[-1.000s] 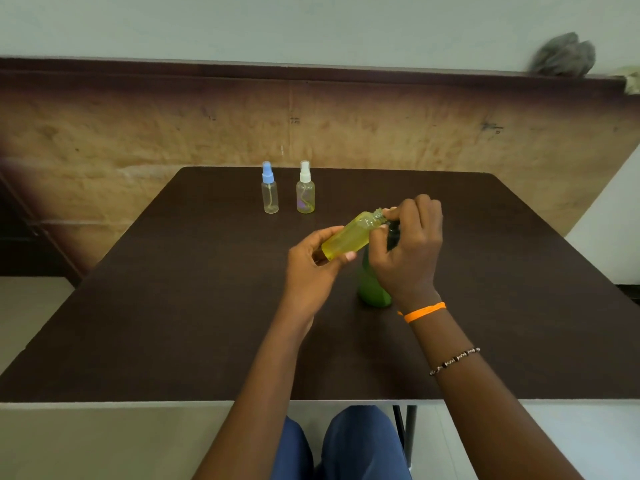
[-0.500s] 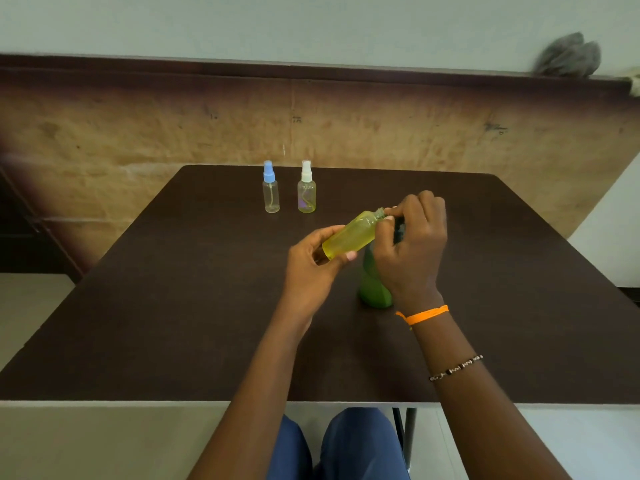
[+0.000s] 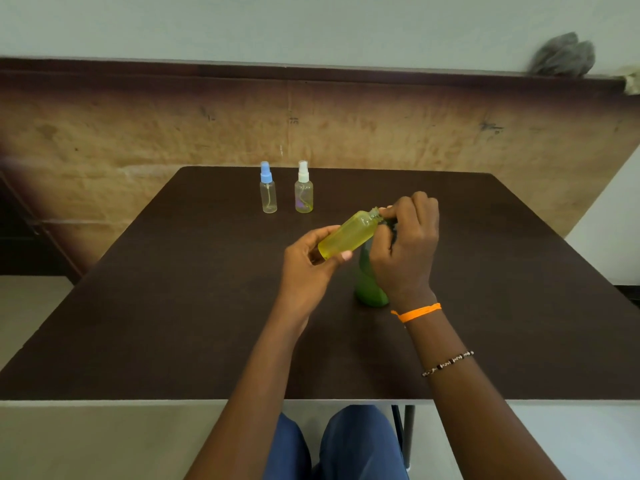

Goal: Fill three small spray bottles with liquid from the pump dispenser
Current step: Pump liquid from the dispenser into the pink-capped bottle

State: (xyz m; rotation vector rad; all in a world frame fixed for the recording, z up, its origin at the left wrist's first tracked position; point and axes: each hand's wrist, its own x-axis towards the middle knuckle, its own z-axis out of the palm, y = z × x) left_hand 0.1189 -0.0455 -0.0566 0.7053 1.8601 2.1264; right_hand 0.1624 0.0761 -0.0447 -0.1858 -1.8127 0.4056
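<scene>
Yellow bottle (image 3: 348, 233) pinched by left hand (image 3: 304, 265); right hand (image 3: 405, 244) fingertips (image 3: 388, 212) grip its neck.

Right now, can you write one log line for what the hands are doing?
left hand: holds yellow bottle tilted, cap off | right hand: at its neck | pump bottle: behind | two spray bottles: capped, far

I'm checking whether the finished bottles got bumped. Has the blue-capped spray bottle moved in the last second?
No. The blue-capped spray bottle stands upright beside the white-capped bottle, near the table's far edge, as before.
</scene>
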